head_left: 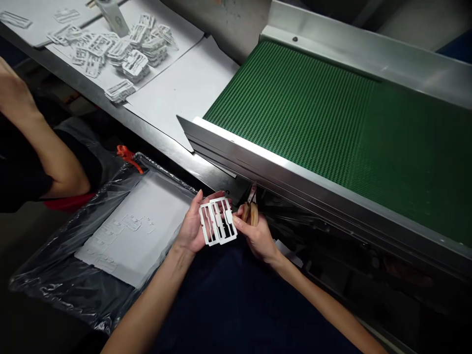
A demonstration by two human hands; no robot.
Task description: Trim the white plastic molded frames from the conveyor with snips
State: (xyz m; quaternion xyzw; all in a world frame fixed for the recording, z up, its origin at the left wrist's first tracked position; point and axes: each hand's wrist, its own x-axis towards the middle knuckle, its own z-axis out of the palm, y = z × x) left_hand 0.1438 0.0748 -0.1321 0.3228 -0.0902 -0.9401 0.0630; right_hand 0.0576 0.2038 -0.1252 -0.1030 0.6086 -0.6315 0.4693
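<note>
The left hand grips a white moulded plastic frame of small parts by its left edge, holding it up flat in front of the body, just below the steel rim of the green ribbed conveyor belt. The right hand is closed round a small pair of tan-handled cutting pliers, its fingertips touching the frame's right edge and the plier tips pointing up and away from the frame.

By the look of it, the step in hand is trimming parts from the frame. The next cut calls for turning the plier tips onto a thin runner while the left hand holds the frame steady.

A tray lined with clear plastic and grey paper lies to the left, with loose white pieces on it. Another person's arm rests beyond it, near the desk piled with similar white frames.
</note>
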